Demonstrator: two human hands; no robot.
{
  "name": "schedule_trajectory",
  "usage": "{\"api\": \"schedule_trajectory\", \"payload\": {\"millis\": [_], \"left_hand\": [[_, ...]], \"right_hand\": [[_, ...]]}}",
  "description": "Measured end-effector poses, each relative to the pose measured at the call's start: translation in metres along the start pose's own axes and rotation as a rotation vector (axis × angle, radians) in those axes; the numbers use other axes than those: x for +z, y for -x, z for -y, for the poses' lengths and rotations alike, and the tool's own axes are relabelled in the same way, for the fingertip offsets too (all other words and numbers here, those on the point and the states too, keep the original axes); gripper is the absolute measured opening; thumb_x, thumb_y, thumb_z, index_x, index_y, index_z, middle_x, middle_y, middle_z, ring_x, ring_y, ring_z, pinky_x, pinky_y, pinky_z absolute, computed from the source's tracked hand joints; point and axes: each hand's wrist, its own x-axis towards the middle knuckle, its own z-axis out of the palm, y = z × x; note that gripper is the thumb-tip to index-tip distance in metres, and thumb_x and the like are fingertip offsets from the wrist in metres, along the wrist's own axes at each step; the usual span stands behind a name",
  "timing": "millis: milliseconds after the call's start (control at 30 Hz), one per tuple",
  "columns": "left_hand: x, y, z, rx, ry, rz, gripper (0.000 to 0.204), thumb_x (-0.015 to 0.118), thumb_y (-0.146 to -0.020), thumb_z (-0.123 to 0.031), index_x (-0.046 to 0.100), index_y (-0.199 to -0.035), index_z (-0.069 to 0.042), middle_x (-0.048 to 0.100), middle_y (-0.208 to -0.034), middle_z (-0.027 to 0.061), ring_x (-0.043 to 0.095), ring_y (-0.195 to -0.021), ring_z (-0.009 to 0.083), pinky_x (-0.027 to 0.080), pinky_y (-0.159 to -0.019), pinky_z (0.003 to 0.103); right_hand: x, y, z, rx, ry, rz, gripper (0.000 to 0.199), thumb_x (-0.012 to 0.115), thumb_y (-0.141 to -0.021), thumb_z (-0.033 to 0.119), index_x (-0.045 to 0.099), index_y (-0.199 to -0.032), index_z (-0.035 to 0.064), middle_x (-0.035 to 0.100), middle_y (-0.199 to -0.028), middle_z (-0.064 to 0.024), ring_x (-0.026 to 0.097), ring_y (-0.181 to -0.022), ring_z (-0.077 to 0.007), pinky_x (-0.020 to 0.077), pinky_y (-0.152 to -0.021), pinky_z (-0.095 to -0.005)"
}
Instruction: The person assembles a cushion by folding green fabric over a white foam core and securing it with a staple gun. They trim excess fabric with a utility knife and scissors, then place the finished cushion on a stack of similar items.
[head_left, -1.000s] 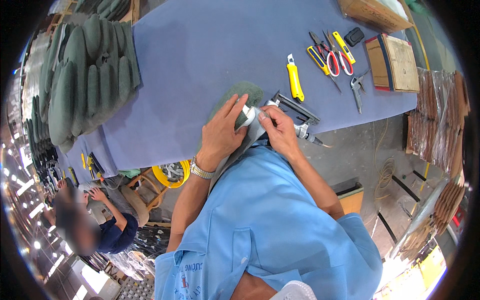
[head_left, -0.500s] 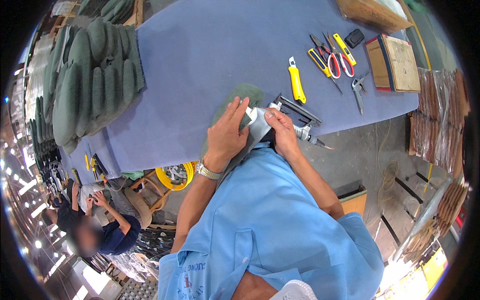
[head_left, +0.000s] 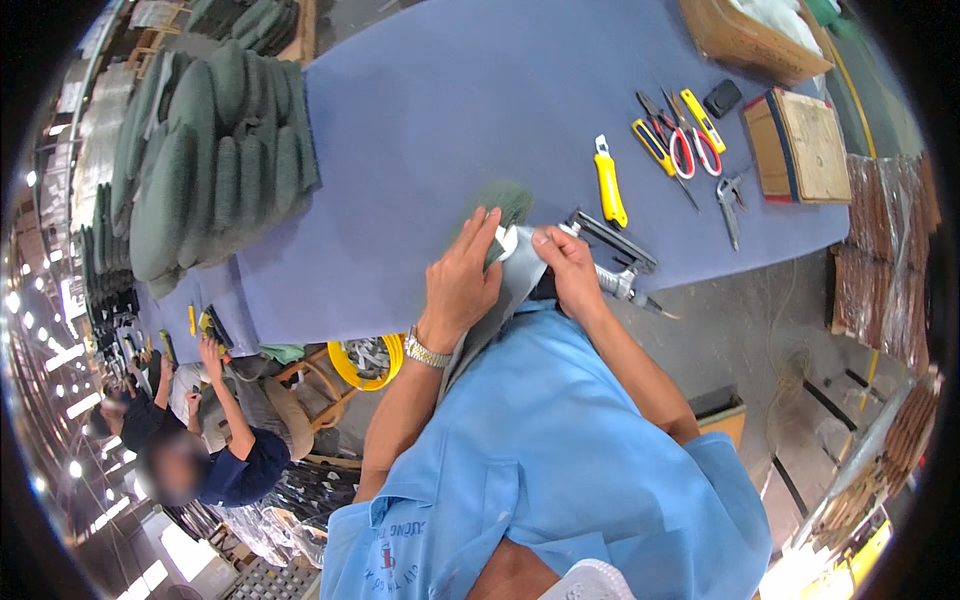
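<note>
1. So, left hand (head_left: 462,285) comes up from the lower edge, forearm pretty straight, metal watch (head_left: 428,352) on the wrist, back of the hand facing the camera. Fingers are curled over and pressing on the grey sheet piece (head_left: 505,285) at the table's near edge.
2. Right hand (head_left: 568,270) is bent in from the other side, elbow out, fingertips pinching the top end of that same grey piece, right where a small white bit shows. Both hands are clamped on it, almost touching each other.
3. The grey piece hangs off the near edge of the blue table (head_left: 450,110) and runs down against the blue shirt. Its top sits between the two sets of fingers.
4. A fuzzy green pad (head_left: 508,200) lies just beyond the left fingertips; can't tell if it's joined to the grey piece.
5. Just right of the right hand there's a black-and-metal tool (head_left: 615,255). Further out: a yellow utility knife (head_left: 609,185), red-handled scissors (head_left: 682,150), and a stack of green cushions (head_left: 205,170) well off to the left.
</note>
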Motion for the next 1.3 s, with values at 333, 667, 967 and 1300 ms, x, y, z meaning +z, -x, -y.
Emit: {"api": "schedule_trajectory", "payload": {"millis": [333, 667, 967, 1300], "left_hand": [[-0.166, -0.002, 0.011, -0.058, 0.239, -0.57, 0.083, 0.082, -0.082, -0.007, 0.043, -0.155, 0.001, 0.061, -0.146, 0.0172, 0.062, -0.13, 0.0249, 0.048, -0.109, 0.037], [-0.13, 0.023, 0.009, -0.359, 0.418, -1.082, 0.116, 0.084, -0.078, -0.007, 0.005, -0.164, 0.002, 0.023, -0.166, 0.0232, 0.031, -0.151, 0.0326, 0.025, -0.124, 0.043], [-0.08, 0.08, 0.027, -0.715, 0.832, -1.09, 0.1, 0.074, -0.095, -0.013, 0.002, -0.162, 0.005, 0.034, -0.155, 0.0256, 0.043, -0.14, 0.0315, 0.041, -0.114, 0.044], [-0.099, 0.14, 0.063, -0.515, 0.098, -0.814, 0.078, 0.081, -0.088, -0.028, 0.043, -0.151, -0.001, 0.052, -0.149, 0.0248, 0.053, -0.136, 0.0385, 0.045, -0.111, 0.045]], "right_hand": [[0.116, -0.031, 0.095, -0.402, 0.513, 0.562, 0.049, 0.07, -0.097, 0.027, 0.058, -0.139, 0.0043, 0.054, -0.152, -0.019, 0.056, -0.137, -0.0314, 0.0446, -0.113, -0.0421], [0.127, -0.037, 0.089, -0.704, 1.135, 0.599, 0.082, 0.08, -0.084, 0.04, 0.048, -0.152, 0.0084, 0.044, -0.161, -0.0168, 0.041, -0.148, -0.0389, 0.0283, -0.122, -0.0544], [0.162, -0.1, 0.038, -0.909, 1.12, 0.582, 0.035, 0.073, -0.089, 0.021, 0.071, -0.122, 0.0101, 0.072, -0.126, -0.0106, 0.063, -0.122, -0.03, 0.0364, -0.114, -0.0532], [0.194, -0.165, 0.06, -0.489, 1.114, 0.736, 0.012, 0.069, -0.093, 0.013, 0.069, -0.101, 0.0036, 0.067, -0.08, -0.0137, 0.06, -0.068, -0.0248, 0.0482, -0.074, -0.0338]]}}
